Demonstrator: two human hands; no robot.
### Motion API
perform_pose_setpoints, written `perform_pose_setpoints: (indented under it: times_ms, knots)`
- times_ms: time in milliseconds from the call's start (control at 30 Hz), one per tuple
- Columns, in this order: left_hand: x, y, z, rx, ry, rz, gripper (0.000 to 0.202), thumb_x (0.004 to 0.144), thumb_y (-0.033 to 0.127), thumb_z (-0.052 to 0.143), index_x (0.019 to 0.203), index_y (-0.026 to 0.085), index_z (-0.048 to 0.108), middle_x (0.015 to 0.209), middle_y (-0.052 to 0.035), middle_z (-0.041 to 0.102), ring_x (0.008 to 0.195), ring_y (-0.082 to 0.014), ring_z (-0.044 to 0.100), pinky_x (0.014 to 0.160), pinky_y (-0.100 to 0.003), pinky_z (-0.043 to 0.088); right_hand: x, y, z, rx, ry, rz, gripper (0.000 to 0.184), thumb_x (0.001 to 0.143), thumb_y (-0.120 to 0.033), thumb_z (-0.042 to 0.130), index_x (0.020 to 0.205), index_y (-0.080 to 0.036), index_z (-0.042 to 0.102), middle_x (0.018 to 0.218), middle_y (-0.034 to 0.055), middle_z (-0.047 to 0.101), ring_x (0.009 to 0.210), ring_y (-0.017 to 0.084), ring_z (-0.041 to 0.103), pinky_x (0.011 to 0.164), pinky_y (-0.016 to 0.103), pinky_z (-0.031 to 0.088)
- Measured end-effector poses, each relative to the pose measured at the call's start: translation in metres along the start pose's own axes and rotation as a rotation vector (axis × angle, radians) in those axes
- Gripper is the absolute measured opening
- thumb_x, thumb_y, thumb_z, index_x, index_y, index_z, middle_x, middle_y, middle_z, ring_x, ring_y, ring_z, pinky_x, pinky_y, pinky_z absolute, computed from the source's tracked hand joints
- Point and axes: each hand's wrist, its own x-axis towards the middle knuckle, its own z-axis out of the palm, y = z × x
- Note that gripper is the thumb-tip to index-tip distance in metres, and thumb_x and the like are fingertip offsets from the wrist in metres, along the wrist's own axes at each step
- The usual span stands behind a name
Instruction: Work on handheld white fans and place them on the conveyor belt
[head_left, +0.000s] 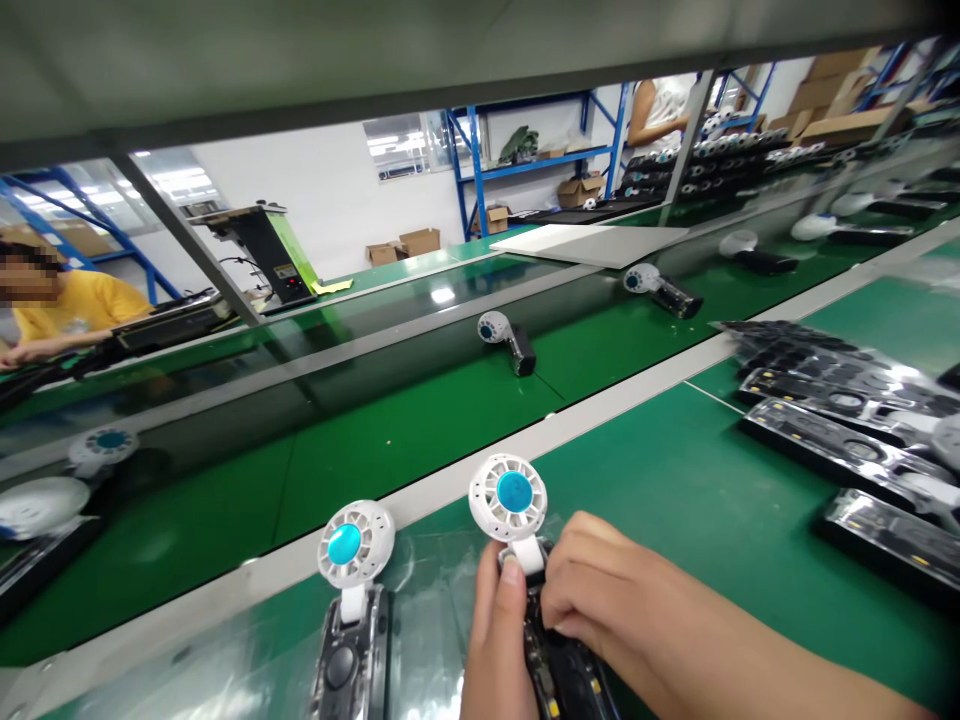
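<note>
Fingers of the left hand (496, 635) and right hand (600, 580) are grasping a fan-headed unit (534, 580) over the green tabletop (660, 480), beside a similar unit (352, 603), uneven pressure near the narrow white neck (526, 553) possibly risking a strained joint.

The round white plastic fan head (508, 497) is patterned radially around a shiny blue disc (514, 491), and its long black plastic handle (574, 675) is dotted with yellow. The same pattern is repeated on the second round white plastic fan head (355, 543) beside it. The flat conveyor belt (390, 470) is coloured deep green, bordered by a pale grey rail (622, 393); the tall metal shelf (544, 164) is painted blue.
</note>
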Motion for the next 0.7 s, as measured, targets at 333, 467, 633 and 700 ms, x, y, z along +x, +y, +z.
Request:
perform_pose_setpoints:
  times_ms: [333, 467, 633, 700]
  knots:
    - [0.0074, -0.0088, -0.0007, 0.050, 0.057, -0.063, 0.046, 0.079, 0.045, 0.044, 0.116, 0.019, 0.048, 0.125, -0.0080, 0.053, 0.124, -0.0262, 0.036, 0.105, -0.039, 0.020, 0.0020, -0.0044, -0.0032, -0.055, -0.012, 0.079, 0.020, 0.079, 0.001, 0.050, 0.076, -0.017, 0.058, 0.081, 0.0018, 0.058, 0.080, 0.015, 0.049, 0.064, 0.023, 0.043]
    - [0.0066, -0.0081, 0.0001, 0.072, 0.050, -0.051, 0.047, 0.079, 0.043, 0.042, 0.118, 0.017, 0.046, 0.126, -0.0103, 0.051, 0.123, -0.0272, 0.036, 0.104, -0.040, 0.020, 0.0001, -0.0042, -0.0025, -0.058, 0.006, 0.036, 0.020, 0.077, 0.004, 0.052, 0.074, -0.015, 0.058, 0.079, 0.0018, 0.058, 0.078, 0.014, 0.048, 0.063, 0.021, 0.042]
    - [0.0045, -0.0051, 0.0023, 0.060, 0.017, -0.034, 0.047, 0.082, 0.040, 0.038, 0.121, 0.014, 0.041, 0.127, -0.0125, 0.049, 0.122, -0.0245, 0.037, 0.104, -0.038, 0.021, -0.0024, -0.0006, 0.0010, -0.011, 0.070, -0.024, 0.020, 0.078, 0.001, 0.051, 0.074, -0.016, 0.059, 0.079, 0.0021, 0.057, 0.077, 0.014, 0.047, 0.063, 0.022, 0.042]
    - [0.0038, -0.0038, 0.0025, 0.051, 0.011, -0.042, 0.047, 0.082, 0.041, 0.037, 0.121, 0.014, 0.041, 0.127, -0.0125, 0.050, 0.121, -0.0250, 0.039, 0.102, -0.038, 0.023, -0.0032, 0.0016, 0.0044, 0.057, 0.117, -0.013, 0.020, 0.080, -0.001, 0.051, 0.074, -0.018, 0.059, 0.078, 0.0008, 0.056, 0.079, 0.014, 0.048, 0.067, 0.023, 0.042]
